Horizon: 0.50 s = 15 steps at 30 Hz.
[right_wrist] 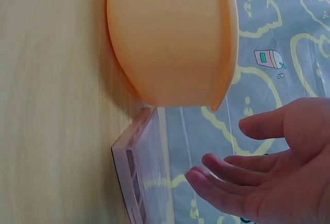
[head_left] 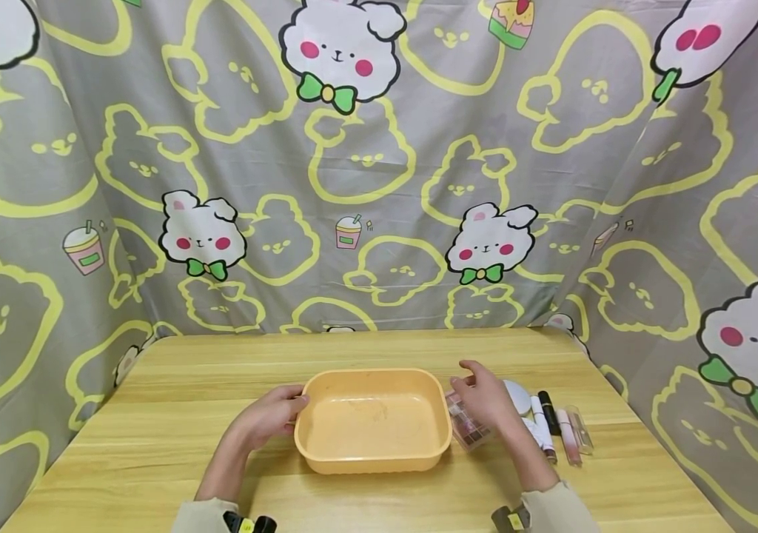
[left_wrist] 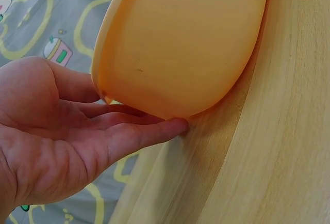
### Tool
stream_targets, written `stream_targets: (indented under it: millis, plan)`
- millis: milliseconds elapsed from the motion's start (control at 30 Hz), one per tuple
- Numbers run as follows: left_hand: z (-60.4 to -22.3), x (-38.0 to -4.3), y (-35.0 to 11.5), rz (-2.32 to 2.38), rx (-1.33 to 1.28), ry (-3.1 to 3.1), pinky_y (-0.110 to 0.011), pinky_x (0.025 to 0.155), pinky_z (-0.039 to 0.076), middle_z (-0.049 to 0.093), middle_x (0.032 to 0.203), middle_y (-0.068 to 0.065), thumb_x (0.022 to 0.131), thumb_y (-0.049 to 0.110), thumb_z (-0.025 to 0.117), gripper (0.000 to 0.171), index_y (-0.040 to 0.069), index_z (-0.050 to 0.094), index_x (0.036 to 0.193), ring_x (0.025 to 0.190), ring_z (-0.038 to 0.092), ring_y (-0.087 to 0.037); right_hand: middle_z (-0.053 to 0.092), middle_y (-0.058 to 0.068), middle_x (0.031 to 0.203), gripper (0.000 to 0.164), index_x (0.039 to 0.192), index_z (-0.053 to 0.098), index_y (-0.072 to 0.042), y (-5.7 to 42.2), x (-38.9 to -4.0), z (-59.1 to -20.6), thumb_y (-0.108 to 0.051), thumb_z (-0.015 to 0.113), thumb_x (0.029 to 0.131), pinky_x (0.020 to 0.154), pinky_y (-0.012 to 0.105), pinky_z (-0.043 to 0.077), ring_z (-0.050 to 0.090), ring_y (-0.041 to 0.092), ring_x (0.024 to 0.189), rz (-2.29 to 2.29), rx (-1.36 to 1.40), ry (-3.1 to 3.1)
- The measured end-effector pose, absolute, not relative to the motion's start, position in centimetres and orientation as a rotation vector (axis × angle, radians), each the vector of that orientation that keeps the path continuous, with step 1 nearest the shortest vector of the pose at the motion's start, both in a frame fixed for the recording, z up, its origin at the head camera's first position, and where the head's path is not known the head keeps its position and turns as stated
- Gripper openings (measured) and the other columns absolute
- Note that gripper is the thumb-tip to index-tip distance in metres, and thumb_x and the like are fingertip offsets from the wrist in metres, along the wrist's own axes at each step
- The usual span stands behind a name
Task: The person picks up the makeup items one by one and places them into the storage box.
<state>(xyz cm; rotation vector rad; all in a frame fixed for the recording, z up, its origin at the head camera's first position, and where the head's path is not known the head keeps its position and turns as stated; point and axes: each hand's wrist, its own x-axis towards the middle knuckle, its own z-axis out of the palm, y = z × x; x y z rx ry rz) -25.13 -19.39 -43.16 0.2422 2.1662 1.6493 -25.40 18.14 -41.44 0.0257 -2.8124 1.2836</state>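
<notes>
An orange-yellow plastic basin [head_left: 372,465], rectangular with rounded corners, stands upright on the wooden table. My left hand [head_left: 271,416] holds its left end; in the left wrist view the thumb meets the rim while the fingers [left_wrist: 154,133] lie along the outside wall. Off the basin's right end, my right hand [head_left: 485,396] is held in the air with loosely bent fingers and nothing in them. Below that hand lies an eyeshadow palette [head_left: 468,429] with a clear lid, close against the basin. Its pink edge [right_wrist: 126,177] shows in the right wrist view.
Right of the palette sit a round white case [head_left: 517,398], a black tube [head_left: 548,411], a white tube [head_left: 542,426], a pink lip gloss tube [head_left: 568,437] and a clear item [head_left: 581,431]. A patterned curtain [head_left: 379,281] surrounds the table [head_left: 152,444].
</notes>
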Motion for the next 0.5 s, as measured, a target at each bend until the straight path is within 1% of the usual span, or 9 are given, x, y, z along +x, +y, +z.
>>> stream_targets:
  millis: [100, 200, 333, 500]
  plan:
    - [-43.11, -25.08, -19.36, 1.652, 0.239, 2.17, -0.05, 0.094, 0.056, 0.052, 0.14, -0.034, 0.109, 0.013, 0.036, 0.051, -0.016, 0.029, 0.15, 0.125, 0.059, -0.043, 0.07, 0.02, 0.111, 0.044, 0.135, 0.056, 0.006, 18.33, -25.61, -41.47, -0.021, 0.059, 0.1, 0.074, 0.041, 0.058, 0.068, 0.029, 0.094, 1.193, 0.037, -2.82]
    - [-43.08, -25.04, -19.34, 1.653, 0.238, 2.172, -0.051, 0.095, 0.056, 0.051, 0.141, -0.035, 0.109, 0.013, 0.036, 0.051, -0.017, 0.029, 0.15, 0.125, 0.059, -0.043, 0.07, 0.021, 0.111, 0.041, 0.127, 0.06, 0.007, 18.47, -25.76, -41.57, -0.022, 0.061, 0.099, 0.079, 0.046, 0.057, 0.068, 0.034, 0.098, 1.116, 0.033, -2.837]
    - [-43.1, -25.06, -19.35, 1.655, 0.239, 2.168, -0.05, 0.094, 0.057, 0.052, 0.141, -0.034, 0.109, 0.013, 0.036, 0.051, -0.016, 0.029, 0.15, 0.125, 0.059, -0.042, 0.068, 0.025, 0.114, 0.044, 0.128, 0.059, 0.008, 18.61, -25.91, -41.73, -0.023, 0.064, 0.096, 0.082, 0.051, 0.056, 0.066, 0.04, 0.102, 1.033, 0.019, -2.861]
    - [-43.19, -25.12, -19.38, 1.654, 0.238, 2.169, -0.051, 0.095, 0.056, 0.053, 0.14, -0.034, 0.109, 0.013, 0.036, 0.05, -0.016, 0.03, 0.15, 0.124, 0.06, -0.041, 0.069, 0.027, 0.112, 0.047, 0.127, 0.059, 0.009, 18.76, -26.12, -42.04, -0.023, 0.067, 0.094, 0.085, 0.054, 0.055, 0.066, 0.042, 0.103, 0.947, -0.008, -2.888]
